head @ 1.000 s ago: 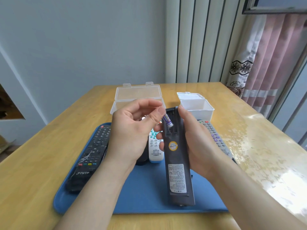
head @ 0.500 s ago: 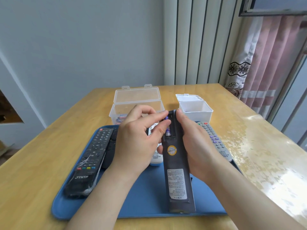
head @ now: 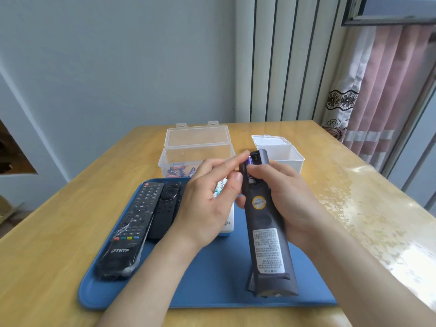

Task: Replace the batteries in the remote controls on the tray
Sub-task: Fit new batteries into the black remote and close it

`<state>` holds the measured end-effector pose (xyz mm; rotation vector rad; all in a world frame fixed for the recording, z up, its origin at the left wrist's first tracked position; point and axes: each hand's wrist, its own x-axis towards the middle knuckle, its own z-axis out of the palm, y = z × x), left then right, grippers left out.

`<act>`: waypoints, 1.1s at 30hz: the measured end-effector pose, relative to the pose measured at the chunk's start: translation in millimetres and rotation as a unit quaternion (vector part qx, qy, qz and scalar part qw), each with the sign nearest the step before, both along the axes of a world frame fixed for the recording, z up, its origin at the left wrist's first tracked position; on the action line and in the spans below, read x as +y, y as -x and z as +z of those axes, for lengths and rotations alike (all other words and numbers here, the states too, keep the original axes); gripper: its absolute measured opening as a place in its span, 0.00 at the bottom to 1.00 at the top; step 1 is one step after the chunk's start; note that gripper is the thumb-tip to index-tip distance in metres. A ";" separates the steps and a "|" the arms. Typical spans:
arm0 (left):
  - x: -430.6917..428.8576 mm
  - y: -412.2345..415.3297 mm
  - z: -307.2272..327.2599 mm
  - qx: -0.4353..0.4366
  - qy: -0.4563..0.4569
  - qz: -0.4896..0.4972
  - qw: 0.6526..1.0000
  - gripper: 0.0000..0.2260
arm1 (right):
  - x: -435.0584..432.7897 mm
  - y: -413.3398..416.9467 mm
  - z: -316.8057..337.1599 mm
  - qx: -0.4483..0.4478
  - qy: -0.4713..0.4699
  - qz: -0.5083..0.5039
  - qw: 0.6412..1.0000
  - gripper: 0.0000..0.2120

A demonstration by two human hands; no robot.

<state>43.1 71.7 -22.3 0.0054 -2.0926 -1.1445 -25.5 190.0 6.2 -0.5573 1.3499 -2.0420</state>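
Currently your right hand (head: pixel 290 197) is clamped round the remote (head: pixel 266 232), holding it label-up and tilted above the tray (head: pixel 212 279) so that the open compartment at its far end faces you. One battery (head: pixel 250 160) lies in that compartment. Your left hand (head: pixel 207 204) has its fingers nearly straight and slightly apart, with the index tip at the battery, probably to press it home. Whether the second slot is filled cannot be told. Spare cells (head: pixel 180 171) lie in the clear box (head: pixel 195 152) just beyond the tray, with a white box (head: pixel 292 156) to its right. Black remotes (head: pixel 132 230) lie at the tray's left, and your left hand partly hides a white remote (head: pixel 227 223).
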 end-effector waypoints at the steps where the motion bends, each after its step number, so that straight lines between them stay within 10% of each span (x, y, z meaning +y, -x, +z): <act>1: 3.0 -0.4 4.1 -0.020 -0.100 -0.037 0.994 0.14 | 0.1 2.3 -0.3 0.005 0.006 0.002 1.000 0.04; 5: -1.2 -0.8 11.5 -0.065 -0.463 -0.125 0.875 0.16 | -1.2 9.9 -6.9 0.007 0.018 -0.006 1.000 0.06; 12: -6.1 -5.0 15.2 -0.024 -0.556 -0.196 0.807 0.15 | -1.2 10.5 -7.2 -0.054 0.031 -0.012 0.998 0.06; 18: -2.3 -6.6 17.8 -0.007 -0.440 -0.112 0.891 0.06 | 1.6 8.9 -3.9 -0.146 0.032 0.038 0.988 0.19; 26: 13.7 -10.5 30.3 0.037 -0.412 -0.074 0.907 0.04 | -2.3 2.6 -5.1 -0.092 0.001 0.005 0.996 0.22; 33: 26.4 5.2 -0.5 -0.010 0.021 0.179 0.984 0.12 | -12.0 -5.2 -17.6 -0.052 -0.036 -0.043 0.997 0.07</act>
